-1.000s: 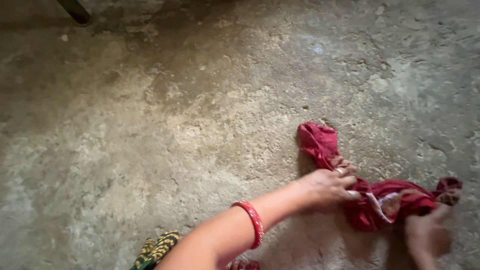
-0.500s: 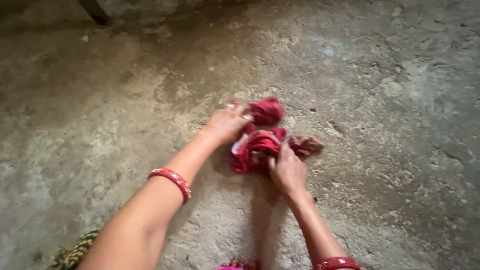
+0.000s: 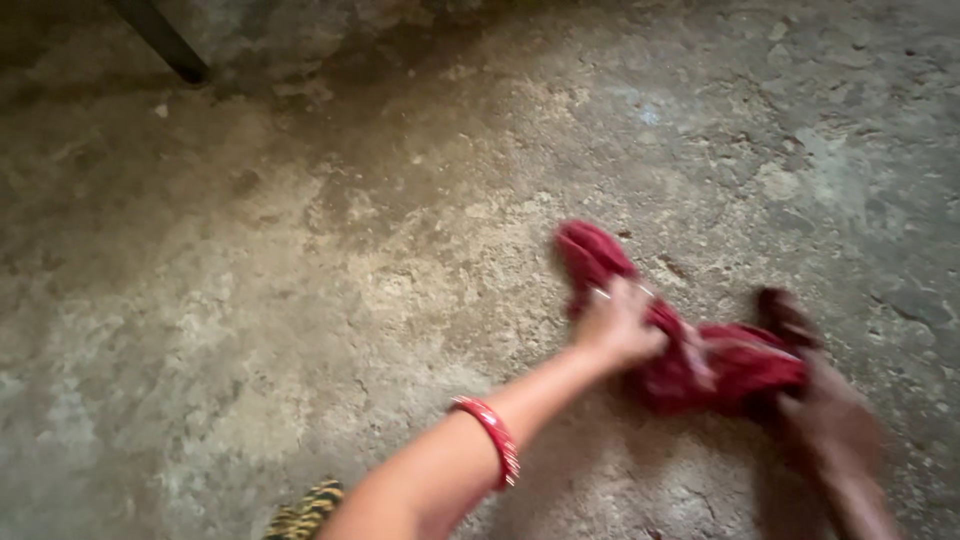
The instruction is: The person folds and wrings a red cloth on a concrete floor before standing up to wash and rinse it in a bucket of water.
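A crumpled dark red cloth [image 3: 700, 340] lies on the rough concrete floor [image 3: 300, 280] at the right. My left hand [image 3: 618, 325] presses on its left part, fingers curled into the fabric; a red bangle [image 3: 490, 440] sits on that forearm. My right hand [image 3: 825, 405], blurred by motion, grips the cloth's right end at the lower right.
A dark slanted pole or leg [image 3: 160, 40] stands at the top left by a shadowed wall base. A patterned yellow-and-black piece of fabric [image 3: 305, 510] shows at the bottom edge. The floor is stained and uneven.
Both hands and the red cloth have slid to the right across the floor, and the cloth is stretched out longer than half a second ago.
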